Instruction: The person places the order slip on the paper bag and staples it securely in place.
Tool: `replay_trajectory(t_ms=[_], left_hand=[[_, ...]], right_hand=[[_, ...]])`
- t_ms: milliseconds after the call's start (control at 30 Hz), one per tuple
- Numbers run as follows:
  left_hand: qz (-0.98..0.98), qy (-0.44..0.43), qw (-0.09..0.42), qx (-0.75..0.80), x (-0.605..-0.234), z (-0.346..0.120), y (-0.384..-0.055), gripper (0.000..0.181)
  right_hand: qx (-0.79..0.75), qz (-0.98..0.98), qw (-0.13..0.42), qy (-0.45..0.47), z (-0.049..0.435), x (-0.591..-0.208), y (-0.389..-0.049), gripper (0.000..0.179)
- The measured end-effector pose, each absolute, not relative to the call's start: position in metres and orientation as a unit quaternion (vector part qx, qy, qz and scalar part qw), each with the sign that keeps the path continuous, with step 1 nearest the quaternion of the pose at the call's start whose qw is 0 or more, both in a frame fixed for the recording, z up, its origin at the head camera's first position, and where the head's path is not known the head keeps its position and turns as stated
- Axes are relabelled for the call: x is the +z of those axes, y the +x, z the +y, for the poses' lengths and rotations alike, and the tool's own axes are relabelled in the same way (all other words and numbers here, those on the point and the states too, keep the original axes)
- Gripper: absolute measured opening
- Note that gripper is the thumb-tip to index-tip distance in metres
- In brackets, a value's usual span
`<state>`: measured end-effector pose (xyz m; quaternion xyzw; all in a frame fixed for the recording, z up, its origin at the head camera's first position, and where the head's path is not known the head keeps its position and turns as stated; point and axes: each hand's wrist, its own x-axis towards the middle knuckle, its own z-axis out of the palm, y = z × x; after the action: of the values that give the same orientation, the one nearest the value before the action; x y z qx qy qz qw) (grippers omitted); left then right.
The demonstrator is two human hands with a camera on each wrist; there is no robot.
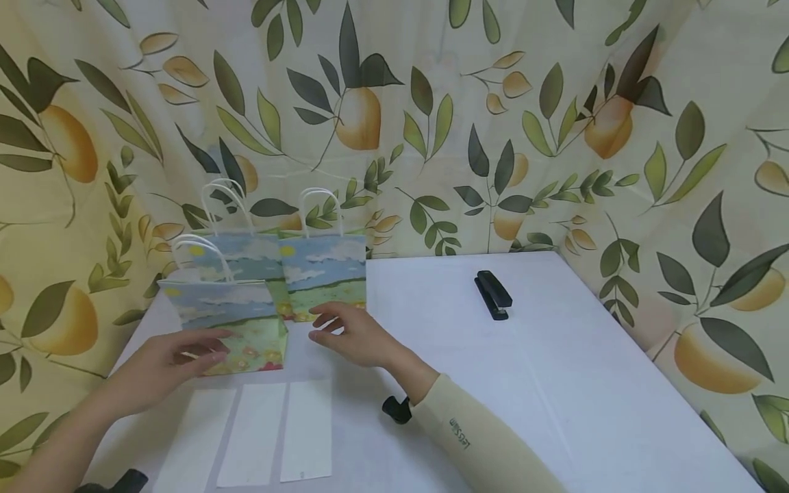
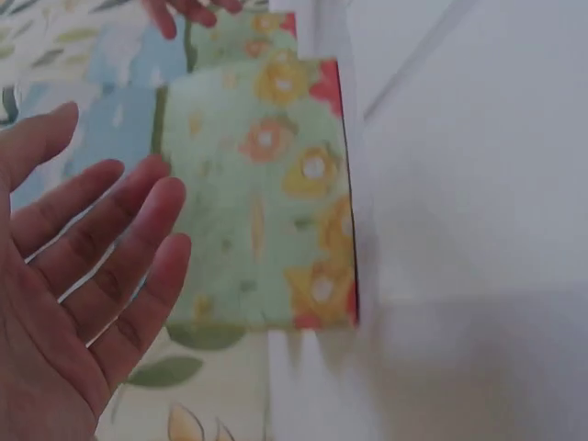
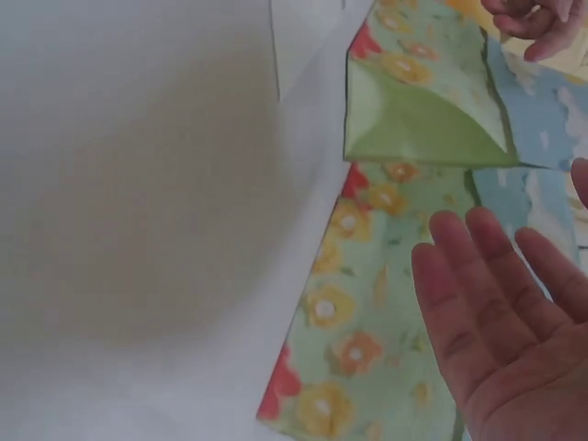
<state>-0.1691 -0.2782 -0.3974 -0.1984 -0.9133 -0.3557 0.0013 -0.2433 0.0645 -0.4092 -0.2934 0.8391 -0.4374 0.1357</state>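
Note:
Three paper gift bags printed with sky, meadow and flowers stand at the back left of the table. My left hand [image 1: 166, 363] is by the front bag [image 1: 246, 342], its fingers loosely extended with nothing held; the left wrist view shows the palm and spread fingers before the flowered panel. My right hand [image 1: 351, 335] is in front of the right-hand bag [image 1: 327, 274], fingers relaxed and holding nothing. The third bag [image 1: 240, 253] stands behind, partly hidden by the other two. White twisted handles [image 1: 320, 192] rise from the bags.
Three white paper strips [image 1: 308, 431] lie side by side near the front left. A black stapler [image 1: 493, 294] rests at the back right of the white-covered table [image 1: 444, 383]. Behind hangs a curtain [image 1: 419, 103] printed with fruit and leaves.

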Motion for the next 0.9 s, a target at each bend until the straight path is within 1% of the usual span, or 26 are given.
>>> replay_trajectory(t_ms=[100,133,200,300,367,400,433,533,567,633,700,767,800,900], left_hand=[[-0.914,-0.177,0.022,-0.365,-0.404,-0.3,-0.175,0.025],[-0.919,-0.157,0.03,-0.359,-0.407,-0.307,-0.176,0.022],[-0.934,-0.101,0.036,-0.342,-0.41,-0.324,-0.173,0.021],[-0.946,-0.01,0.048,-0.321,-0.416,-0.348,-0.166,0.03],[-0.942,0.025,0.066,-0.328,-0.422,-0.362,-0.164,0.036],[-0.937,0.026,0.083,-0.338,-0.426,-0.368,-0.164,0.039],[-0.931,0.023,0.1,-0.351,-0.431,-0.373,-0.165,0.037],[-0.912,0.006,0.135,-0.388,-0.445,-0.385,-0.171,0.063],[-0.909,0.002,0.137,-0.393,-0.448,-0.387,-0.172,0.07],[-0.904,-0.006,0.135,-0.406,-0.452,-0.389,-0.177,0.08],[-0.903,-0.015,0.12,-0.412,-0.45,-0.387,-0.182,0.081],[-0.904,-0.025,0.107,-0.412,-0.45,-0.385,-0.188,0.078],[-0.903,-0.02,0.107,-0.415,-0.451,-0.388,-0.185,0.076],[-0.889,-0.016,0.155,-0.431,-0.477,-0.411,-0.172,0.063]], right_hand=[[-0.445,0.835,0.145,-0.288,0.053,-0.413,-0.246,0.051],[-0.45,0.831,0.15,-0.29,0.047,-0.415,-0.247,0.052],[-0.459,0.824,0.161,-0.292,0.033,-0.416,-0.246,0.056],[-0.469,0.813,0.179,-0.294,0.009,-0.417,-0.241,0.063],[-0.476,0.808,0.193,-0.29,-0.006,-0.416,-0.237,0.066],[-0.478,0.806,0.199,-0.288,-0.012,-0.415,-0.235,0.067],[-0.48,0.804,0.203,-0.288,-0.017,-0.415,-0.233,0.068],[-0.48,0.8,0.208,-0.294,-0.029,-0.413,-0.229,0.069],[-0.48,0.799,0.209,-0.295,-0.031,-0.412,-0.229,0.07],[-0.476,0.801,0.209,-0.298,-0.034,-0.411,-0.228,0.07],[-0.471,0.805,0.21,-0.293,-0.034,-0.41,-0.228,0.071],[-0.473,0.807,0.213,-0.283,-0.033,-0.409,-0.227,0.072],[-0.47,0.807,0.217,-0.285,-0.037,-0.408,-0.226,0.072],[-0.464,0.801,0.232,-0.3,-0.051,-0.406,-0.22,0.073]])
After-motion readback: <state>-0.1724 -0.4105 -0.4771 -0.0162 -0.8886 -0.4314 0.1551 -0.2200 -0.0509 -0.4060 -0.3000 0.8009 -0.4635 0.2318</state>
